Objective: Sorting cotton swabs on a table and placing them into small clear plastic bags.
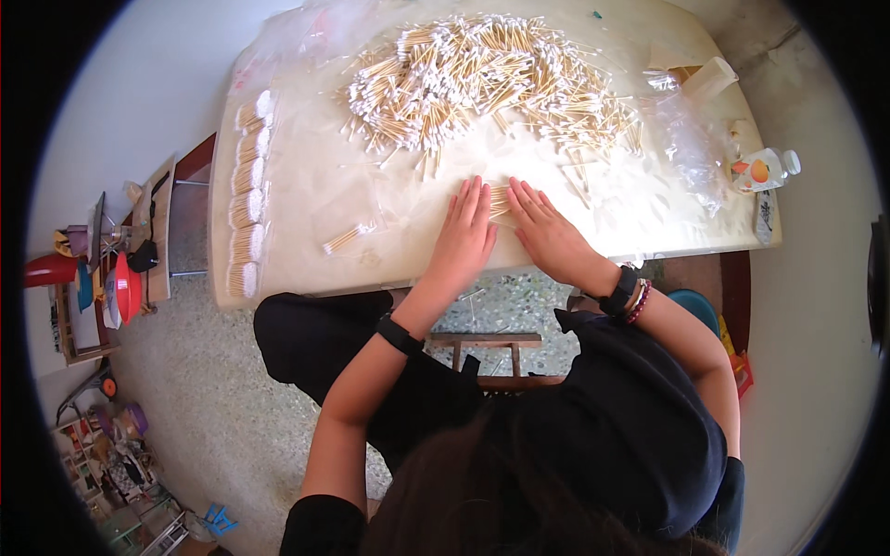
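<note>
My left hand (464, 236) and my right hand (547, 232) lie flat on the pale table (306, 185), fingers straight and close together. Between them sits a small bunch of wooden cotton swabs (501, 200), squeezed from both sides by my fingers. A big loose heap of cotton swabs (482, 79) spreads across the far middle of the table, beyond my hands. A few stray swabs (345, 238) lie to the left of my left hand.
A column of packed swab bundles in clear bags (248, 195) runs along the table's left edge. Empty clear bags (691, 148) and a small bottle (765, 170) sit at the right. A wooden stool (487, 350) stands under the table; shelves and a red lamp (125, 287) are at left.
</note>
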`<state>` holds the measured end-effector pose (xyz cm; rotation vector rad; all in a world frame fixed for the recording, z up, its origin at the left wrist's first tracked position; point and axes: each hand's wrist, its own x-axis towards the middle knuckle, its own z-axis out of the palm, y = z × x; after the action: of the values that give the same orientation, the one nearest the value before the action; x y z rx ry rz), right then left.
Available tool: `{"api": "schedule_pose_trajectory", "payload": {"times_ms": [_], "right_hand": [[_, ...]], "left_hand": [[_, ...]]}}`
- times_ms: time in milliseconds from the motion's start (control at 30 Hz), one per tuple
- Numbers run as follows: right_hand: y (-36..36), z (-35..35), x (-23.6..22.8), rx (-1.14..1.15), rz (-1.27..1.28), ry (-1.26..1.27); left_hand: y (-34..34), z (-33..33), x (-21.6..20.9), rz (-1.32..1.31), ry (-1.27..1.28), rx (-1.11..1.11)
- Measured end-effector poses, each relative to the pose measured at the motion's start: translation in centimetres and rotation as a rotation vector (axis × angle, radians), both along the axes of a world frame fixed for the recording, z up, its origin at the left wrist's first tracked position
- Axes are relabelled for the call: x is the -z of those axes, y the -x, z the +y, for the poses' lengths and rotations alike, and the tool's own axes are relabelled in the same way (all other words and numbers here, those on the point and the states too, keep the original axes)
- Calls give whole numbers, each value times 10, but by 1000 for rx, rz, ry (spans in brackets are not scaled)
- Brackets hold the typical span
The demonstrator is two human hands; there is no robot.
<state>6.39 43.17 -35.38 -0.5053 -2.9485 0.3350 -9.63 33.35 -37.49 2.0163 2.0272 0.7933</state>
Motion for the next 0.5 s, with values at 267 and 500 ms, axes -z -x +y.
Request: {"api": "schedule_pose_trajectory", "payload": {"times_ms": [267, 500], "right_hand": [[8, -17, 9, 84, 6, -73], [6, -12, 3, 26, -40, -151]], "left_hand": [[-15, -5, 3, 105, -50, -99], [-20, -7, -8, 20, -109, -172]]}}
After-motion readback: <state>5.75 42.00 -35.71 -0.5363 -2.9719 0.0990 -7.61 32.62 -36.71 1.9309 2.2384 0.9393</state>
